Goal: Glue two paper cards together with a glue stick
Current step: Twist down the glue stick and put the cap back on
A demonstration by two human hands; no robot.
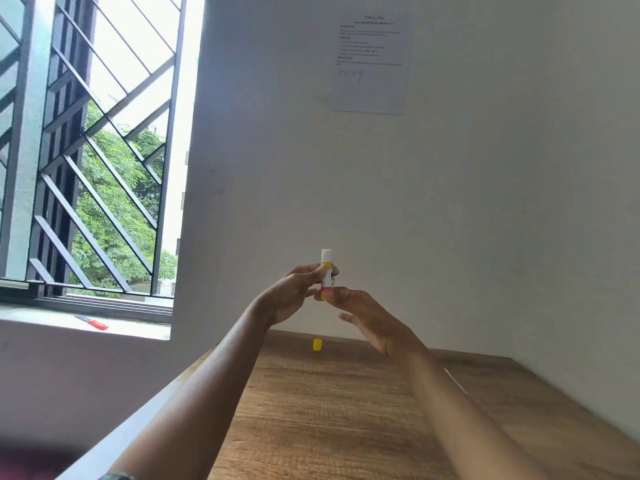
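Observation:
I hold an uncapped glue stick (326,271) upright in the air above the far end of the wooden table (329,410). White glue shows at its top. My left hand (294,296) grips the yellow-and-white barrel with fingers and thumb. My right hand (367,317) pinches the yellow base of the stick from below. The yellow cap (317,345) stands on the table near the wall, under my hands. A thin white edge (455,379), possibly a paper card, shows beside my right forearm. No card is otherwise in view.
A white wall stands directly behind the table, with a printed sheet (372,62) taped high up. At the left, a barred window (86,150) opens over a sill holding a red-and-blue object (92,322). The table's left edge (138,420) runs diagonally.

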